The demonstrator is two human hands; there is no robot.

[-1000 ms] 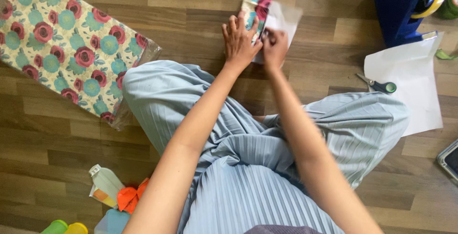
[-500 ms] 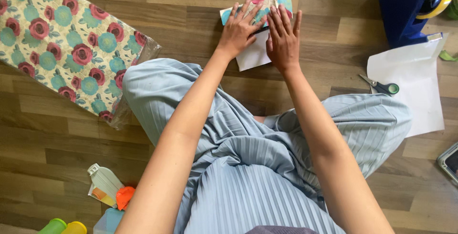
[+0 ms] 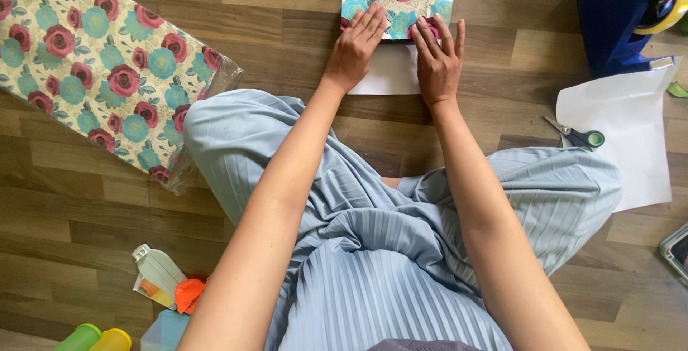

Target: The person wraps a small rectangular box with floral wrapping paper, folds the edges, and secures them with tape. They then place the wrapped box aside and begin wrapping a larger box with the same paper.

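Both palms pressed flat on the floral paper!

Left hand [image 3: 352, 54] and right hand [image 3: 437, 64] lay open, slightly apart, fingers spread on the folded floral wrapping paper [image 3: 398, 8], its white underside [image 3: 390, 71] between them on the wooden floor [image 3: 287, 0], far centre, beyond the knees.

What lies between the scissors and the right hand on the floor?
In the head view, only bare wood floor lies between the scissors and the right hand; the white sheet under the scissors stops short of that hand.
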